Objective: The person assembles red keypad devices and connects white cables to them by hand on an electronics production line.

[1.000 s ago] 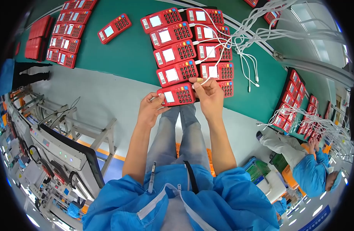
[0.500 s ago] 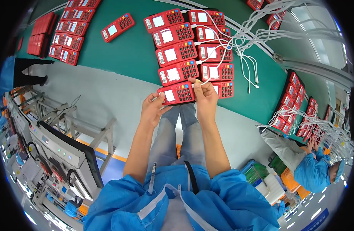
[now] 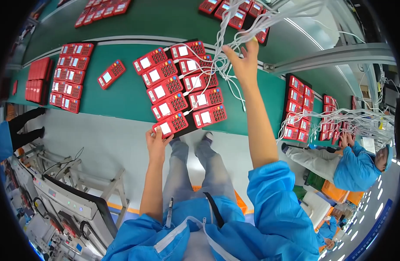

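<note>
Two rows of red handheld payment terminals with keypads lie on a black tray (image 3: 188, 131) near the bench's front edge. My left hand (image 3: 156, 144) pinches the lower left corner of the nearest terminal (image 3: 170, 125) in the left row. A white cable plug (image 3: 186, 112) sits at that terminal's right end. My right hand (image 3: 246, 63) is raised over the far side of the bench, thumb and fingers apart, at the hanging bundle of white cables (image 3: 229, 41). Whether its fingertips touch a cable is hard to make out. Several cables run from the bundle to the left row's terminals.
A single terminal (image 3: 111, 74) lies left of the tray on the green bench (image 3: 126, 102). Stacked terminals (image 3: 70, 77) and red cases (image 3: 38, 80) stand further left. A metal rail (image 3: 330, 58) crosses at right. A co-worker (image 3: 356, 167) handles cabled terminals at far right.
My right hand has left the nearest terminal's plug and moved up to the cable bundle. My left hand stays at that terminal's corner. The view has shifted, showing more of the bench's far side.
</note>
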`<state>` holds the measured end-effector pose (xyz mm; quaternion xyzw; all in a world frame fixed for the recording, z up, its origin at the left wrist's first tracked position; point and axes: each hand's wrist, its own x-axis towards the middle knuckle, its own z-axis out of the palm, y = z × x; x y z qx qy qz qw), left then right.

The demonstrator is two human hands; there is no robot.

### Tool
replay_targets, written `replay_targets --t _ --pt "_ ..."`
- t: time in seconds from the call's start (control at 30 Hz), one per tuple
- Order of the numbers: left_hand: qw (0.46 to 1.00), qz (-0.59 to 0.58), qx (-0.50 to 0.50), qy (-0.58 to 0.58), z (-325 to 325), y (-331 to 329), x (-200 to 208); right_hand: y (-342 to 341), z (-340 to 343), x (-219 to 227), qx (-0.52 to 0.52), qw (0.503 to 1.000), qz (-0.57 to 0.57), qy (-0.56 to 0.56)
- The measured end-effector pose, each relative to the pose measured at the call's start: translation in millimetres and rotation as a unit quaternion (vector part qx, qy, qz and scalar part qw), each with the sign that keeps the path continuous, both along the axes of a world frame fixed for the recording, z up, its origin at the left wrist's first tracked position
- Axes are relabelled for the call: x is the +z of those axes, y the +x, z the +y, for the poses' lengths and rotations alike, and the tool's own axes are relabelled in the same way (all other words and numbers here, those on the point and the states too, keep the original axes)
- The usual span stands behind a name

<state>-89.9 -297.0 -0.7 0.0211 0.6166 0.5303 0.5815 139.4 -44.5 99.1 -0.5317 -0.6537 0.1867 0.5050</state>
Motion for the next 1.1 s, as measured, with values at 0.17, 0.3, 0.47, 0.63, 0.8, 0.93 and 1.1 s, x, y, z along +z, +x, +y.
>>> replay_targets --t 0.17,0.3,0.47,0.63,0.8,0.93,1.1 --pt "0.877 0.466 -0.012 0.116 -5 31 68 38 -40 61 0.053 0.990 0.134 0.005" --pt "0.790 0.337 -0.265 0.437 48 132 214 101 -147 98 0.146 0.974 0.159 -0.075" --pt "0.833 0.176 -0.475 0.223 92 253 288 126 -257 103 0.121 0.927 0.232 -0.268" --pt "0.794 -0.226 -0.357 0.438 93 289 343 202 -335 113 0.184 0.940 0.117 -0.261" --pt "0.764 -0.242 -0.368 0.472 110 324 425 242 -359 127 0.197 0.957 0.095 -0.190" --pt "0.746 -0.240 -0.376 0.495 133 326 473 257 -364 113 0.221 0.934 0.005 -0.279" --pt "0.821 0.060 -0.359 0.439 148 307 405 253 -347 96 0.206 0.846 0.206 -0.446"
